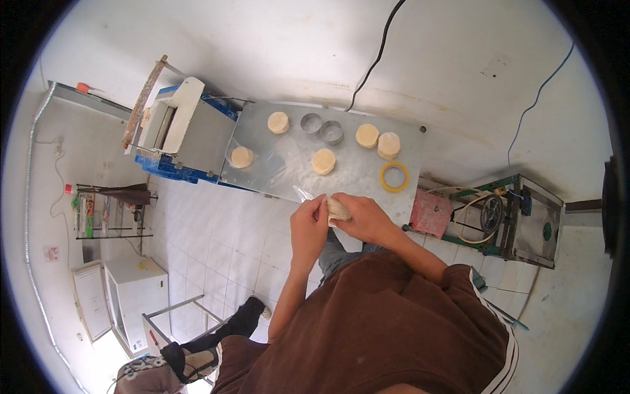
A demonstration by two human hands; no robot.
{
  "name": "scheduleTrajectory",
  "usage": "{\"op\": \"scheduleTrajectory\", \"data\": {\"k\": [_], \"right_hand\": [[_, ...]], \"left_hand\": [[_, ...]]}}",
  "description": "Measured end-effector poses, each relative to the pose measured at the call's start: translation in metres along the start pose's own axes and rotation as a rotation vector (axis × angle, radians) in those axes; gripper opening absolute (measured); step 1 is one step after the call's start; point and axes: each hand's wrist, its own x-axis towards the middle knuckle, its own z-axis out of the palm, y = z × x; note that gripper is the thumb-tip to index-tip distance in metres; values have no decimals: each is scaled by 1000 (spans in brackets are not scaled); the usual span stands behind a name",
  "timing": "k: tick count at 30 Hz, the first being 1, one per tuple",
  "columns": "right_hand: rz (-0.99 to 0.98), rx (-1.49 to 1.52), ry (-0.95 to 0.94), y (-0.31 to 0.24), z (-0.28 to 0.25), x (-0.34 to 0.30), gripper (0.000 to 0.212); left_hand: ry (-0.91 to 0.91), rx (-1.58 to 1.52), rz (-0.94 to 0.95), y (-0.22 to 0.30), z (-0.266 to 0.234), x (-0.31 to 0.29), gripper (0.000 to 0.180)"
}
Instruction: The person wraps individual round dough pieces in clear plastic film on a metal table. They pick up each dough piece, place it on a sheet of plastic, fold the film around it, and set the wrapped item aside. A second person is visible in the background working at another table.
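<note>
Above the near edge of the metal table (269, 180), my left hand (309, 220) and my right hand (357, 220) hold a pale stack of dough rounds (338, 210) between them. My fingers are closed about its top and sides, so part of it is hidden. A bit of clear plastic film (302, 193) shows beside my left fingertips. Just beyond my hands sits a round dough stack (323, 161). Farther back lie two metal ring cutters (332, 132), side by side. To their right are two more dough stacks (367, 136), touching or nearly so.
A yellow tape roll (394, 178) lies at the table's right. Other dough stacks (242, 157) are at its left. A dough-rolling machine (177, 131) adjoins the left end; a green-framed machine with a wheel (492, 213) stands right. Another person's leg (239, 322) shows lower left.
</note>
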Motion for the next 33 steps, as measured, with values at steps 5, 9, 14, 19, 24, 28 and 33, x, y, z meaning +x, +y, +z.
{"op": "scheduleTrajectory", "data": {"k": [5,9,14,19,24,28,33], "right_hand": [[182,208,180,-3,13,-4,44],[217,227,238,2,20,-5,44],[159,395,227,21,37,-3,50],[111,791,259,43,61,0,51],[96,968,323,48,69,-2,50],[-13,728,468,44,62,-2,51],[-130,1019,460,37,40,3,49]], "left_hand": [[28,218,134,11,10,-7,24],[32,291,204,18,19,-15,28],[-9,445,279,23,25,-19,33],[-58,439,392,27,20,-12,16],[-167,551,532,33,19,-3,11],[-251,538,638,42,18,-1,15],[-65,319,735,57,8,4,25]]}}
